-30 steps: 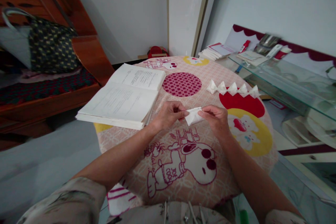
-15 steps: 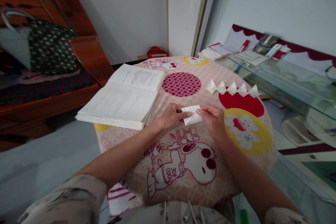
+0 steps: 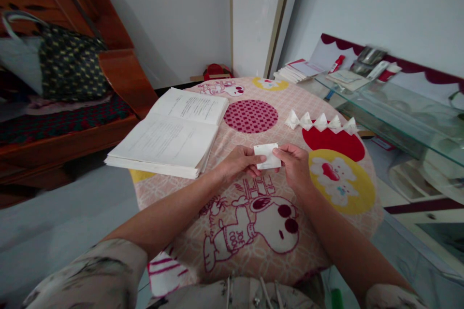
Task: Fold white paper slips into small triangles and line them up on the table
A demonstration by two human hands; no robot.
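Note:
Between both hands is a small white piece of folded paper [image 3: 267,156], held above the patterned tablecloth. My left hand [image 3: 242,160] pinches its left edge, thumb lying on top and fingers beneath. On the opposite edge, my right hand [image 3: 294,161] grips it with the thumb near the upper right corner. Its underside and the fingertips below are hidden. Beyond my right hand, several pointed white folded paper pieces [image 3: 322,121] stand in a row. An open thick book [image 3: 174,130] with printed pages lies left of my hands.
A round table [image 3: 232,145] wears a pink cloth with cartoon figures. At right stands a glass shelf [image 3: 391,111] bearing small items, with a stack of papers [image 3: 295,71] beside it. A wooden bench [image 3: 119,77] with a dark patterned bag [image 3: 70,65] is at left.
The folded paper has shifted slightly right and turned, now showing a flatter, more even rectangular face. Both hands keep their hold on it; the book and the paper row are unmoved.

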